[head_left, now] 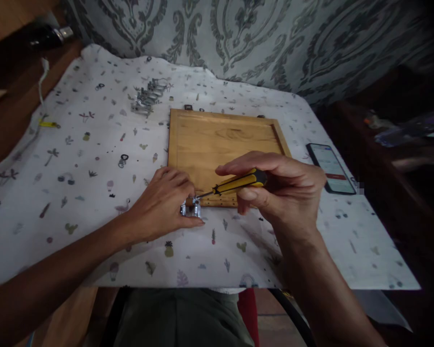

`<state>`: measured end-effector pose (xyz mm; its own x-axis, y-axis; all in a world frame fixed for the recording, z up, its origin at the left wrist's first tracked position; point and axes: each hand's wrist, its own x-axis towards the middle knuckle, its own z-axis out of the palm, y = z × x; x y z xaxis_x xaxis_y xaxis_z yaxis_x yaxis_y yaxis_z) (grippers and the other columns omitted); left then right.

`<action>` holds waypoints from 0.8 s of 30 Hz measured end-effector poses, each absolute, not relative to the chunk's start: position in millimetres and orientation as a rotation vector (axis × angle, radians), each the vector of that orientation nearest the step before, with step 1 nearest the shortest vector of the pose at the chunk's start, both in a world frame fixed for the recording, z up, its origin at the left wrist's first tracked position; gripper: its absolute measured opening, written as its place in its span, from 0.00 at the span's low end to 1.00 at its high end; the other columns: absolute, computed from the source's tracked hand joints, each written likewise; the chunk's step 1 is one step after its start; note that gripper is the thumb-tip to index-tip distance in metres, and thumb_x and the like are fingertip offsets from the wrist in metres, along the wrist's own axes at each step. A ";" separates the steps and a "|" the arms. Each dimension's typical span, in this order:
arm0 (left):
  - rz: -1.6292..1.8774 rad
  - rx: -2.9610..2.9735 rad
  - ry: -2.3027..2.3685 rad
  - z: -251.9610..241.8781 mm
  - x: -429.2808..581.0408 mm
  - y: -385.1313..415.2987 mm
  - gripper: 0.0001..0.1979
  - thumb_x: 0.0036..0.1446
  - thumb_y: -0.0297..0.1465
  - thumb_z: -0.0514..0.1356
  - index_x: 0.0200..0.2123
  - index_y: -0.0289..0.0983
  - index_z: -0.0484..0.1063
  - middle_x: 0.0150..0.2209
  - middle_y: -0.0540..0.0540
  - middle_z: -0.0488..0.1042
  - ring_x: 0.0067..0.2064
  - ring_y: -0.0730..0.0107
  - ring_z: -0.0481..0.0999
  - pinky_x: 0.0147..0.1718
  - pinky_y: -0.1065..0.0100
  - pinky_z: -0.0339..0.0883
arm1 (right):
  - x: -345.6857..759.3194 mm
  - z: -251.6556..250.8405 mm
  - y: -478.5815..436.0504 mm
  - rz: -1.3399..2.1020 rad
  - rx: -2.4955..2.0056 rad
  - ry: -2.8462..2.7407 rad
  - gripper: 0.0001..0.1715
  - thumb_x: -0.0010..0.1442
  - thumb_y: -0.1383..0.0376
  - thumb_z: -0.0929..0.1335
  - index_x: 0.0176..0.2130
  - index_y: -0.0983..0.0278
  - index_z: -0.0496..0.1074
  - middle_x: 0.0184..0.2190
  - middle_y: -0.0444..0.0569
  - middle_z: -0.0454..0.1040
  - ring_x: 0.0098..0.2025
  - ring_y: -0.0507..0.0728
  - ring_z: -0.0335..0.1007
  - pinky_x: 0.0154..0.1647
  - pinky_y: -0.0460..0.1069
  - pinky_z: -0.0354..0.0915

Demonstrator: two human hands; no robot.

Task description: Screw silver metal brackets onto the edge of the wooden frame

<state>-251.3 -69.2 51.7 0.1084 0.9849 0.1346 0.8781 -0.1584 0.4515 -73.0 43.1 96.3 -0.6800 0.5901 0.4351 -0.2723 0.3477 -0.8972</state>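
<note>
A wooden cabinet door (224, 144) with a recessed panel lies flat on the table. At its near left corner sits a shiny metal hinge (196, 210). My left hand (168, 200) is closed around that hinge, thumb on the near side and fingers over the door's edge. Pinched in my right hand (282, 190) is a yellow and black screwdriver (235, 183), tilted down to the left. Its tip meets the hinge or stands very close to it; the exact contact is too small to tell.
Several metal hinges (148, 96) lie in a row at the back left of the patterned tablecloth (94, 202). A phone (331, 168) with its screen lit rests at the right. A small yellow object (48, 124) is near the left edge. The patterned wall (246, 43) stands behind.
</note>
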 end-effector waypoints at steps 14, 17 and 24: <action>0.536 2.108 1.825 55.0 -252.1 -69.4 0.19 0.53 0.46 0.71 0.39 0.37 0.74 0.41 0.45 0.73 0.48 0.53 0.70 0.54 0.50 0.61 | -73.7 102.0 40.0 1.519 -0.287 -1.953 0.16 0.61 0.60 0.76 0.49 0.57 0.80 0.38 0.46 0.82 0.32 0.53 0.80 0.22 0.44 0.75; 0.538 2.092 1.822 56.1 -251.4 -69.4 0.19 0.54 0.44 0.70 0.41 0.38 0.75 0.45 0.44 0.74 0.51 0.51 0.71 0.56 0.48 0.60 | -73.9 103.8 38.8 1.495 -0.300 -1.984 0.14 0.61 0.61 0.75 0.49 0.57 0.81 0.37 0.45 0.82 0.26 0.50 0.77 0.22 0.43 0.74; 0.565 2.102 1.834 54.2 -250.9 -69.3 0.19 0.53 0.45 0.71 0.41 0.39 0.75 0.45 0.43 0.76 0.53 0.48 0.72 0.55 0.46 0.62 | -80.8 104.8 37.3 1.471 -0.231 -1.987 0.14 0.61 0.64 0.76 0.48 0.60 0.81 0.39 0.44 0.82 0.23 0.45 0.75 0.24 0.40 0.73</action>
<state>-250.9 -69.3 54.2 0.1108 0.9889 0.0989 0.8733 -0.1444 0.4653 -80.8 37.3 104.8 -0.7753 0.4957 0.3914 -0.2293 0.3564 -0.9058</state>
